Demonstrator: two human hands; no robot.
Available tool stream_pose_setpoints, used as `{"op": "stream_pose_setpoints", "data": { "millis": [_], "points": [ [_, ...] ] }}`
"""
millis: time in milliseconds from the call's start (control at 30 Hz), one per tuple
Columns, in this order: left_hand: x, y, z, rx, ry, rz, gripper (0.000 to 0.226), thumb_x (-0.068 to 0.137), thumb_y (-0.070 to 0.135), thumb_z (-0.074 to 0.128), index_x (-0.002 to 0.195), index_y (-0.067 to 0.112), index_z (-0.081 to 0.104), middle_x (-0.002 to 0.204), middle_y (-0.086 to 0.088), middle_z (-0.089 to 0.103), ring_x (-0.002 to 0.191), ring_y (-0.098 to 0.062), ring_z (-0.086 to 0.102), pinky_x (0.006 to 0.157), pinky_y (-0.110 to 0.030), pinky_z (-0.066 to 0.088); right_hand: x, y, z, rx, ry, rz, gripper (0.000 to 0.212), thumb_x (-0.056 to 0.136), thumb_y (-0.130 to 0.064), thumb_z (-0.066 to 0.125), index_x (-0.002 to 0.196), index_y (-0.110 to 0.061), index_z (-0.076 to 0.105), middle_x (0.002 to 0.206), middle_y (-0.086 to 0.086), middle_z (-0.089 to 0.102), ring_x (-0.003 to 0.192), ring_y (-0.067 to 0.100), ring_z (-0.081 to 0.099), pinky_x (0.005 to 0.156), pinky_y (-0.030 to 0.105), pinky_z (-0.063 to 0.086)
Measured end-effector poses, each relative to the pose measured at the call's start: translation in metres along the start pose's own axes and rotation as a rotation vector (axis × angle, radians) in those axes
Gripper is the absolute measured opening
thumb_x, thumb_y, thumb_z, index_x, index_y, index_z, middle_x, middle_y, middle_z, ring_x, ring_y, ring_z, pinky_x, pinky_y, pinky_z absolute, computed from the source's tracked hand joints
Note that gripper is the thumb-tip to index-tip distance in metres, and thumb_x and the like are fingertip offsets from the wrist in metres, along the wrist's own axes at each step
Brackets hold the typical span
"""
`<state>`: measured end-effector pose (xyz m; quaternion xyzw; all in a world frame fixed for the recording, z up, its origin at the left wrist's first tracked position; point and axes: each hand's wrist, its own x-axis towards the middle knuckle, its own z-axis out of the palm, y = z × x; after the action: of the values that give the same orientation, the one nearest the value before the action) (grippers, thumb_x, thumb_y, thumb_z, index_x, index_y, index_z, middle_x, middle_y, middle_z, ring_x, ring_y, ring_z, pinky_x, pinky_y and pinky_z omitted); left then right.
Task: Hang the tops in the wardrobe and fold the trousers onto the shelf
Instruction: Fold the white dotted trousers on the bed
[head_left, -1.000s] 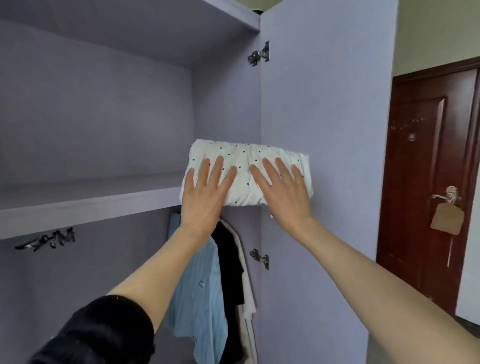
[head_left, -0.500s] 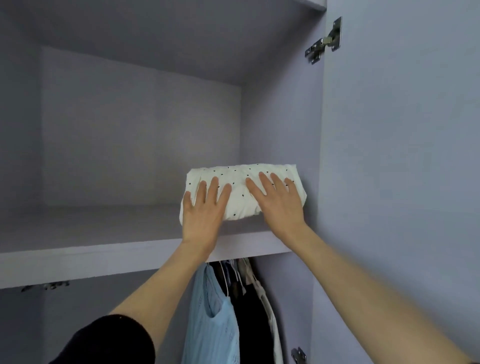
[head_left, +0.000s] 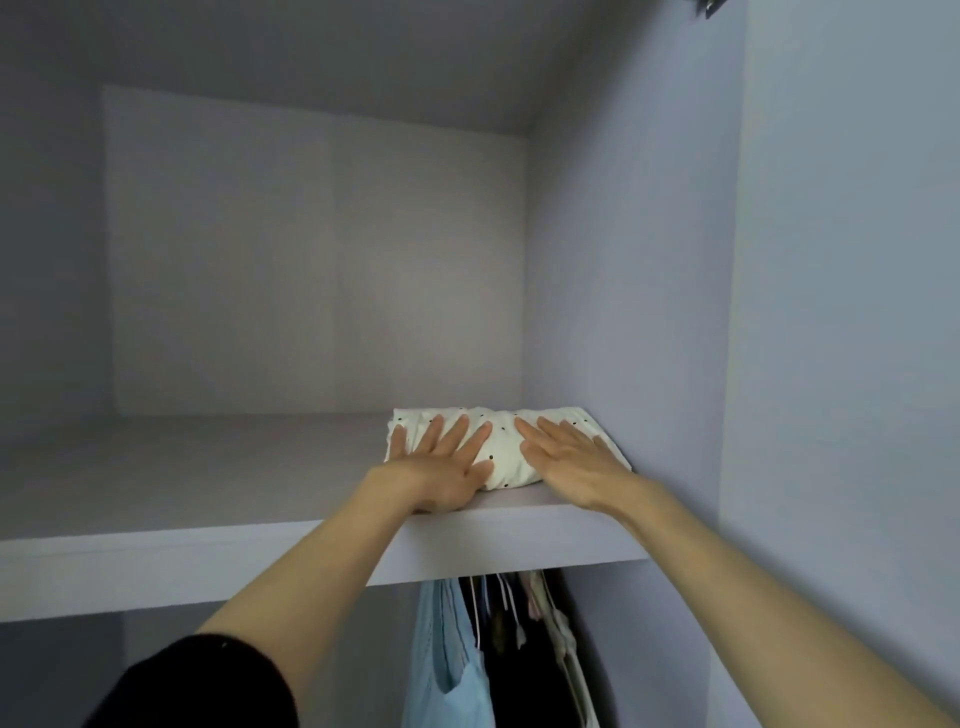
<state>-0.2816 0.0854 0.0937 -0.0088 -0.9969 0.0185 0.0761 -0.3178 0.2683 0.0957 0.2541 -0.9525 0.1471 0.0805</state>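
Note:
The folded white trousers with black dots (head_left: 503, 457) lie on the lilac wardrobe shelf (head_left: 208, 566), pushed against the right side wall. My left hand (head_left: 441, 467) rests flat on their left half with straight fingers. On their right half my right hand (head_left: 576, 462) lies flat too, fingers straight. Below the shelf hang a light blue top (head_left: 449, 660), a black top (head_left: 524, 670) and a white top (head_left: 563, 654) on hangers.
The wardrobe's right side wall (head_left: 623, 312) stands close beside the trousers. The open door (head_left: 852, 364) fills the right of the view, with a hinge (head_left: 706, 6) at the top. The shelf's bare part stretches left of the trousers.
Both hands have pushed the folded trousers from the shelf's front edge fully onto the shelf and lowered them flat. The view has moved up and closer.

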Motion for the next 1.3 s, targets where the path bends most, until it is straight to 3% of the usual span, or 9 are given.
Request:
{"op": "stream_pose_setpoints", "data": {
  "millis": [100, 233, 400, 533, 667, 900, 1100, 1300],
  "points": [
    [0.023, -0.001, -0.003, 0.027, -0.043, -0.035, 0.054, 0.098, 0.051, 0.011, 0.143, 0.041, -0.018, 0.153, 0.013, -0.024, 0.142, -0.018, -0.021, 0.113, -0.052, -0.013, 0.028, 0.006, 0.003, -0.136, -0.036, 0.032, 0.049, 0.102, -0.036, 0.012, 0.148, -0.039, -0.005, 0.158, -0.007, -0.010, 0.145, 0.017, -0.012, 0.116, 0.048, -0.005],
    [0.064, -0.007, -0.001, 0.032, -0.088, -0.073, 0.056, 0.098, 0.052, 0.013, 0.144, 0.040, -0.017, 0.153, 0.012, -0.023, 0.143, -0.020, -0.018, 0.113, -0.054, -0.007, 0.078, 0.010, 0.007, -0.323, -0.102, 0.125, 0.064, 0.097, -0.019, 0.024, 0.147, -0.041, -0.009, 0.158, -0.008, -0.011, 0.145, 0.021, -0.011, 0.114, 0.053, 0.001],
    [0.113, -0.029, 0.008, 0.027, -0.102, -0.066, 0.059, 0.097, 0.056, 0.015, 0.145, 0.040, -0.015, 0.154, 0.011, -0.022, 0.143, -0.022, -0.016, 0.112, -0.055, -0.006, 0.130, 0.009, 0.007, -0.419, -0.157, 0.106, 0.063, 0.097, -0.017, 0.030, 0.148, -0.039, 0.001, 0.158, 0.001, 0.008, 0.143, 0.029, 0.013, 0.114, 0.044, 0.020],
    [0.159, -0.048, 0.015, 0.022, -0.117, -0.038, 0.059, 0.096, 0.056, 0.015, 0.145, 0.040, -0.015, 0.154, 0.011, -0.022, 0.143, -0.021, -0.017, 0.112, -0.054, -0.006, 0.166, 0.011, 0.002, -0.423, -0.251, 0.131, 0.066, 0.098, -0.010, 0.028, 0.149, -0.034, -0.008, 0.159, 0.006, 0.000, 0.143, 0.031, 0.014, 0.110, 0.039, 0.024],
    [0.203, -0.063, 0.025, 0.029, -0.096, -0.031, 0.060, 0.096, 0.057, 0.015, 0.145, 0.039, -0.015, 0.154, 0.010, -0.022, 0.144, -0.022, -0.016, 0.112, -0.054, -0.005, 0.205, 0.018, 0.004, -0.421, -0.265, 0.138, 0.062, 0.100, -0.020, 0.028, 0.148, -0.038, -0.006, 0.159, 0.004, 0.002, 0.144, 0.030, 0.013, 0.114, 0.044, 0.021],
    [0.244, -0.078, 0.038, 0.003, -0.059, -0.036, 0.059, 0.097, 0.056, 0.014, 0.145, 0.039, -0.015, 0.154, 0.010, -0.023, 0.143, -0.021, -0.017, 0.111, -0.056, -0.007, 0.244, 0.030, 0.016, -0.357, -0.244, 0.129, 0.066, 0.097, -0.015, 0.030, 0.149, -0.035, -0.005, 0.159, 0.005, 0.001, 0.144, 0.029, 0.012, 0.113, 0.039, 0.017],
    [0.249, -0.078, 0.043, -0.047, -0.039, -0.033, 0.060, 0.097, 0.055, 0.016, 0.146, 0.038, -0.014, 0.154, 0.010, -0.023, 0.143, -0.022, -0.019, 0.110, -0.057, -0.009, 0.245, 0.034, 0.027, -0.360, -0.172, 0.106, 0.064, 0.099, -0.016, 0.032, 0.150, -0.031, -0.005, 0.159, 0.005, 0.004, 0.143, 0.028, 0.016, 0.113, 0.036, 0.016],
    [0.228, -0.076, 0.020, -0.092, -0.021, -0.002, 0.058, 0.098, 0.054, 0.019, 0.149, 0.035, -0.003, 0.158, 0.004, -0.010, 0.145, -0.024, -0.009, 0.112, -0.057, 0.000, 0.206, 0.026, 0.006, -0.275, -0.109, 0.132, 0.055, 0.102, -0.024, 0.031, 0.151, -0.024, 0.005, 0.158, 0.005, 0.012, 0.143, 0.025, 0.018, 0.112, 0.030, 0.018]
  ]
}}
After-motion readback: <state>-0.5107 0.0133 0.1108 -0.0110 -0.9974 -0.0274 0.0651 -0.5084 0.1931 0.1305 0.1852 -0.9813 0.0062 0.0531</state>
